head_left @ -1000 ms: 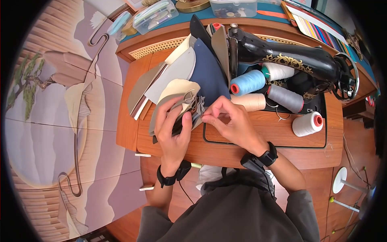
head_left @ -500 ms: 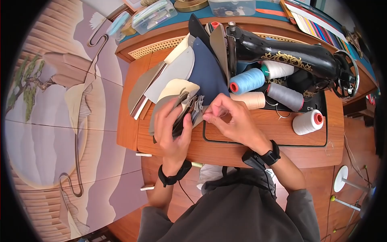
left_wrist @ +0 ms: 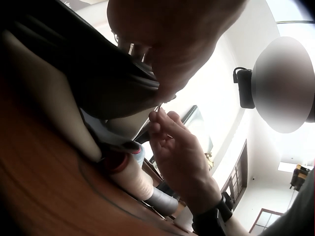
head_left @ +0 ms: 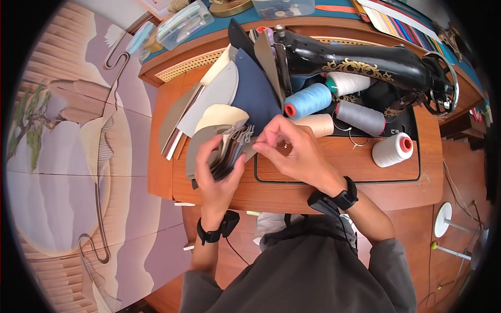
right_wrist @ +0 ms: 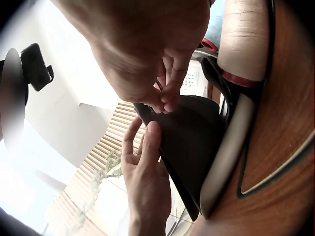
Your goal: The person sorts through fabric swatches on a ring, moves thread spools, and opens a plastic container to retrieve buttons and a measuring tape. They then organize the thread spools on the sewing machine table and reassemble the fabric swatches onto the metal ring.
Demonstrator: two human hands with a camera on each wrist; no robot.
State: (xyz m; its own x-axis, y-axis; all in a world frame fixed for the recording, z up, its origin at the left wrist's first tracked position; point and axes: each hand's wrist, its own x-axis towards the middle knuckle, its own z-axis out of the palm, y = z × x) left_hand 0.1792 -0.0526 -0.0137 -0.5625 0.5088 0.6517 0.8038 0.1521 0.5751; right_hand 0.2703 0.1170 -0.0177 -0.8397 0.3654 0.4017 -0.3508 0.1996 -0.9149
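Observation:
My left hand (head_left: 215,175) holds a stack of curved fabric pieces (head_left: 202,142) in cream, grey and dark tones, fingers on one side and thumb on the other. The stack's upper ends are bunched into small folds. At the edge facing right, my right hand (head_left: 297,154) pinches with thumb and forefinger at the corner of a grey-brown piece. In the right wrist view the right fingertips (right_wrist: 168,104) meet at the top edge of a dark piece (right_wrist: 189,130). Behind the stack lie larger navy (head_left: 255,86) and pale grey (head_left: 211,99) pieces.
A black sewing machine (head_left: 360,60) stands at the back right. Blue (head_left: 308,100), peach (head_left: 317,125), grey (head_left: 360,118) and white (head_left: 392,150) thread cones lie on the wooden table (head_left: 334,167). Plastic boxes (head_left: 185,23) line the shelf behind.
The left fingers have shifted down, leaving more of the stack's folded ends in sight. My right hand keeps its pinch at the stack's edge. The head view has shifted slightly.

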